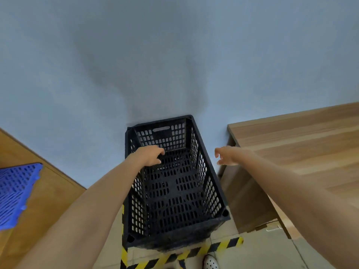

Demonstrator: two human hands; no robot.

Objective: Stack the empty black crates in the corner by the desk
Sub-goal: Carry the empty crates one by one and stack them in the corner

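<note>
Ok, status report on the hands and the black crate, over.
Left hand gripping black crate at its left rim. Right hand open, clear of the crate, beside the wooden desk. Crate empty, nothing blocking.

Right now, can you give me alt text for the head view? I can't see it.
An empty black crate stands against the blue-grey wall beside a wooden desk. The left hand curls over its left rim, while the right hand hovers open and apart from it. A blue crate sits at the left.
</note>
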